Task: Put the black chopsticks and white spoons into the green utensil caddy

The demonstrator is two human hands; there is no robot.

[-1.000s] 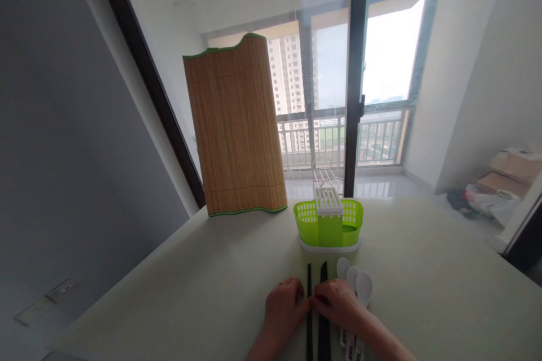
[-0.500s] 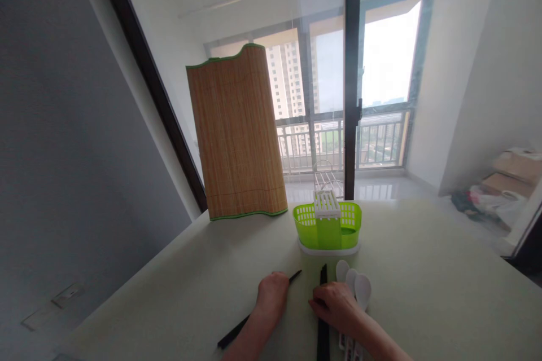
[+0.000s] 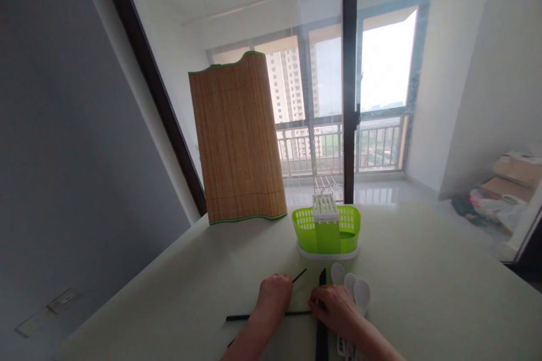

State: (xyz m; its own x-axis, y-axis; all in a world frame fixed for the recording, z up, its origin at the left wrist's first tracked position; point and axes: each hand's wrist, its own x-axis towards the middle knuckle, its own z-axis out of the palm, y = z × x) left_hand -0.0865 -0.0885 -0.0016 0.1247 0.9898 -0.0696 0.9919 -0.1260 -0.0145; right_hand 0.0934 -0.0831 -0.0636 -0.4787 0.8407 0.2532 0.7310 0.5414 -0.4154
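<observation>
My left hand (image 3: 275, 296) is closed around a thin black chopstick (image 3: 300, 275), whose narrow end points up and right beyond the fingers. Under that wrist a second black chopstick (image 3: 241, 318) runs nearly level across the table. Its thin end meets the pinched fingertips of my right hand (image 3: 334, 302). Beneath the right hand lies a bundle of black chopsticks (image 3: 322, 341), partly covered by the fingers. White spoons (image 3: 362, 296) lie against the right hand's far side, their handles partly hidden by the forearm.
Beyond the hands stands a lime-green slotted utensil basket (image 3: 326, 237) with a white top grid and base. A bamboo mat (image 3: 239, 141) with green edging stands curled at the back left of the pale table (image 3: 423, 271). Glass doors with a dark frame (image 3: 349, 67) rise behind.
A second chopstick now shows separately, lying level between the left wrist and the right fingertips. The left hand has shifted slightly right. The camera view has tilted up a little.
</observation>
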